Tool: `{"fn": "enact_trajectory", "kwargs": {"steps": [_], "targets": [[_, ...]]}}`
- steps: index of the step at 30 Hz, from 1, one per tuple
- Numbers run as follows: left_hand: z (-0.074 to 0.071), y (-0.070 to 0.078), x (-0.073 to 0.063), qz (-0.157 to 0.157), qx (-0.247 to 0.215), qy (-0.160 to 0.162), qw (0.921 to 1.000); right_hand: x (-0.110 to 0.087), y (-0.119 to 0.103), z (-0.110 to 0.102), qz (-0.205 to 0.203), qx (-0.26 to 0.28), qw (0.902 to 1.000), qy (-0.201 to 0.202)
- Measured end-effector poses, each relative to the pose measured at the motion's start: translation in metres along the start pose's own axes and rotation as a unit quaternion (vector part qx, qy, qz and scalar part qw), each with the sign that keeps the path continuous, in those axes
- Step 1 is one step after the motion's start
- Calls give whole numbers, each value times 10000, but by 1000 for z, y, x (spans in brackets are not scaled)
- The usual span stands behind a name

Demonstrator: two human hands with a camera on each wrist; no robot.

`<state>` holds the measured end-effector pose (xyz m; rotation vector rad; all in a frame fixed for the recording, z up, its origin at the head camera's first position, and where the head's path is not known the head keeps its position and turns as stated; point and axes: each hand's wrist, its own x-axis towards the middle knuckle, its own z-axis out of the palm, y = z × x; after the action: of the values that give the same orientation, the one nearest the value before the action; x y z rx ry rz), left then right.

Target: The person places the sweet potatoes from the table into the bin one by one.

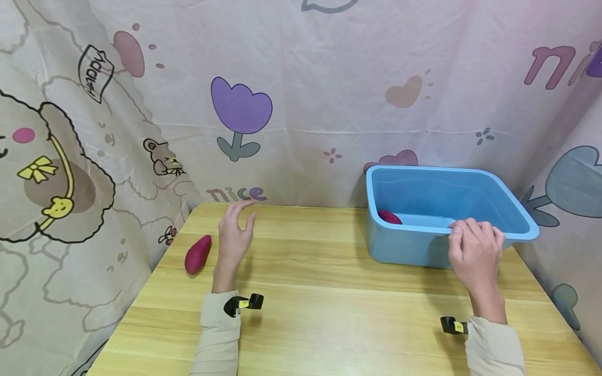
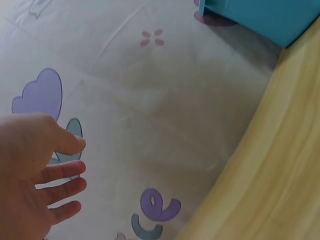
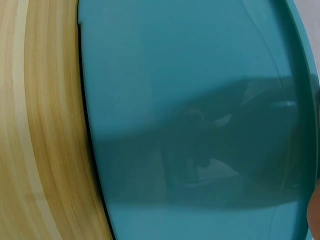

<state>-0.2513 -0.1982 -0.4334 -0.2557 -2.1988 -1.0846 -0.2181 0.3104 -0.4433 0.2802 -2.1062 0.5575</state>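
Note:
In the head view, my right hand [image 1: 477, 253] grips the front rim of a blue plastic bin [image 1: 409, 245], its fingers curled over the edge. The right wrist view is filled by the bin's side wall [image 3: 200, 100], with a bit of a finger [image 3: 314, 215] at the rim. Inside the bin, at its left end, lies a reddish-purple sweet potato [image 1: 389, 217], partly hidden by the front wall. A second sweet potato [image 1: 198, 255] rests on the table at the left. Just right of it, my left hand [image 1: 234, 235] is raised with spread fingers and holds nothing.
The wooden table [image 1: 305, 313] runs back to a printed cloth [image 1: 320, 104] hanging behind it and along both sides. The bin stands at the table's back right, close to the cloth. A small camera sits on each wrist.

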Motion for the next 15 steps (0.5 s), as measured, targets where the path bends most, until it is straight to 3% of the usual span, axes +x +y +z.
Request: {"fn": "enact_trajectory", "kwargs": {"steps": [8,15], "targets": [[-6,-21,-4,-511,594,-15,9969,0,0,0,8,-7,10000,-30],[-12,-31,-7,-892,870,-224,9920,0,-1,-1,10,2,10000,-25]]}}
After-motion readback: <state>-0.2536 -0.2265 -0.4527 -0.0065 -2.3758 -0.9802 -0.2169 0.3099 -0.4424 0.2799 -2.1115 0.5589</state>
